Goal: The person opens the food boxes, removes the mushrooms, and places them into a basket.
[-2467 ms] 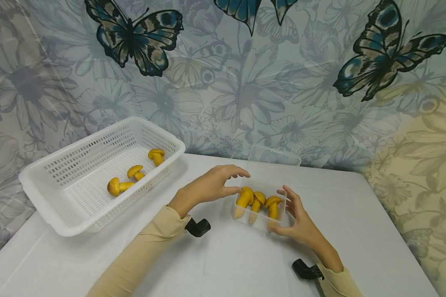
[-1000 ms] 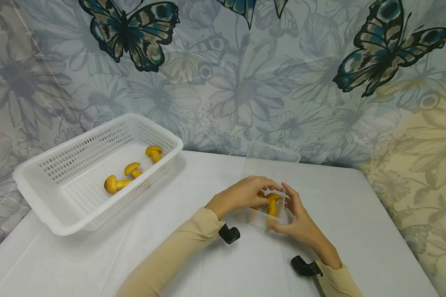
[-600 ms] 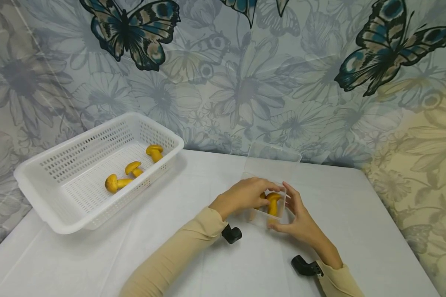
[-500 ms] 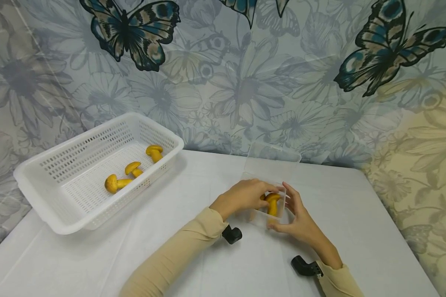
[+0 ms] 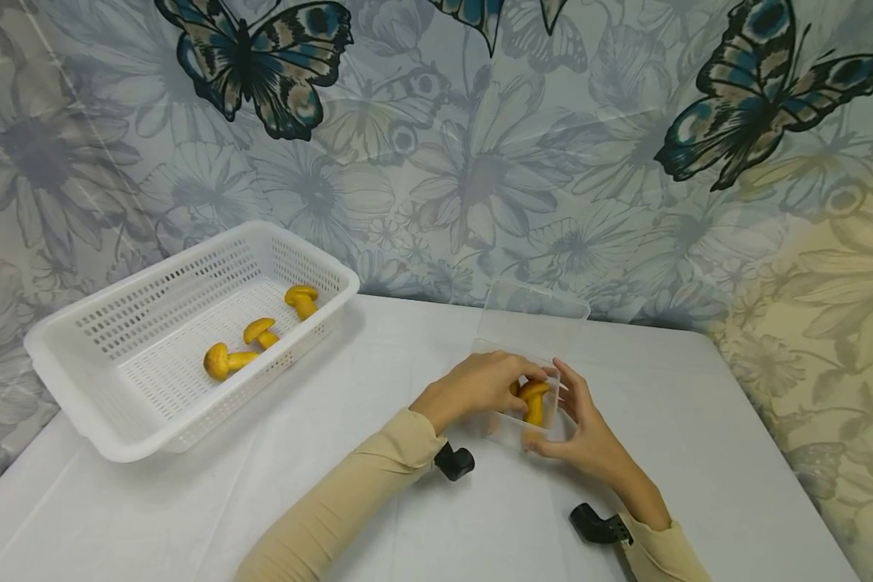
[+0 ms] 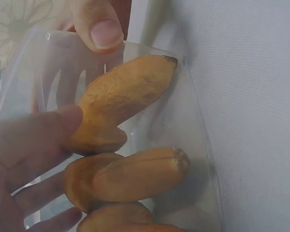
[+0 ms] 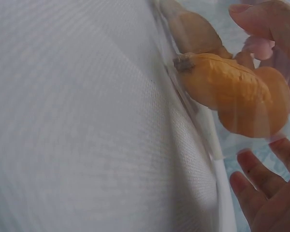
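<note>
A clear plastic box (image 5: pixel 554 411) stands on the white table, with several yellow mushrooms inside. My left hand (image 5: pixel 476 381) reaches over its left part, and the thumb and fingers pinch the cap end of the rightmost mushroom (image 5: pixel 534 414). That mushroom (image 6: pixel 130 87) shows a dark stalk end in the left wrist view. Beside it lies a second mushroom (image 6: pixel 140 176), and the one further left is partly cut off. My right hand (image 5: pixel 588 428) holds the box at its near right corner, thumb on the near wall and fingers along the right side.
A white perforated basket (image 5: pixel 116 420) stands at the left with three mushrooms (image 5: pixel 260 333) in it. Behind the box rises a clear lid (image 5: pixel 531 327), close to the patterned backdrop (image 5: pixel 444 194). Black wrist cameras (image 5: pixel 454 462) hang below both wrists.
My left hand has moved right, from the box's left edge to the rightmost mushroom, which now tilts slightly in its grasp. The right hand stays at the box.
</note>
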Demonstrator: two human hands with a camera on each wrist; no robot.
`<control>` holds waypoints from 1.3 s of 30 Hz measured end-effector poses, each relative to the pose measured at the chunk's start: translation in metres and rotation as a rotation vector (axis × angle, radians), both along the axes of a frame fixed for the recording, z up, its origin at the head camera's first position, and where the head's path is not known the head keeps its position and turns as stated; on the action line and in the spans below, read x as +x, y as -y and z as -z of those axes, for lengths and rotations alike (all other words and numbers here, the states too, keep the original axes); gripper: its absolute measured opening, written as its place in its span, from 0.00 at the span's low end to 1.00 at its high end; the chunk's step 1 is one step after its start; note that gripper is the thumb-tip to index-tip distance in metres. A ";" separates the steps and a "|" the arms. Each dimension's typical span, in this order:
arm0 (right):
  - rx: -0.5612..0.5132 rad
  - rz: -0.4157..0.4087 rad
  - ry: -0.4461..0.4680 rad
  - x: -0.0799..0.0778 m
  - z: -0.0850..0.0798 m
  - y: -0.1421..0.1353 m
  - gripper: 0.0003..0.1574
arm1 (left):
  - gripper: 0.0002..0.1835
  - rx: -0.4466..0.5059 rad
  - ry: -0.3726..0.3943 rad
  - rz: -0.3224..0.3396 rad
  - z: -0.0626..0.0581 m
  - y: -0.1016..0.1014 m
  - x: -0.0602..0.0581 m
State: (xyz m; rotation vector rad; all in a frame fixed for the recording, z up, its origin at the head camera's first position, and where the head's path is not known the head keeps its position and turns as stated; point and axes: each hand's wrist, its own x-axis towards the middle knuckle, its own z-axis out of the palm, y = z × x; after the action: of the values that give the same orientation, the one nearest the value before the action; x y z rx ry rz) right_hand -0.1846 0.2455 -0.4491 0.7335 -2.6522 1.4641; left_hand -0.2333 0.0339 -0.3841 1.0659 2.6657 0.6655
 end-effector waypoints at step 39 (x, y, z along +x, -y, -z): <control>0.008 0.006 0.003 -0.001 0.001 0.001 0.77 | 0.24 0.183 0.007 0.115 -0.003 0.013 0.001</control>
State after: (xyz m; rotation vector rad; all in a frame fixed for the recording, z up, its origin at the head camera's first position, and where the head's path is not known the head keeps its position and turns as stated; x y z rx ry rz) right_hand -0.1851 0.2450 -0.4499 0.7240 -2.6615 1.4559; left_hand -0.2326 0.0206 -0.3811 1.2502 2.5533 0.9016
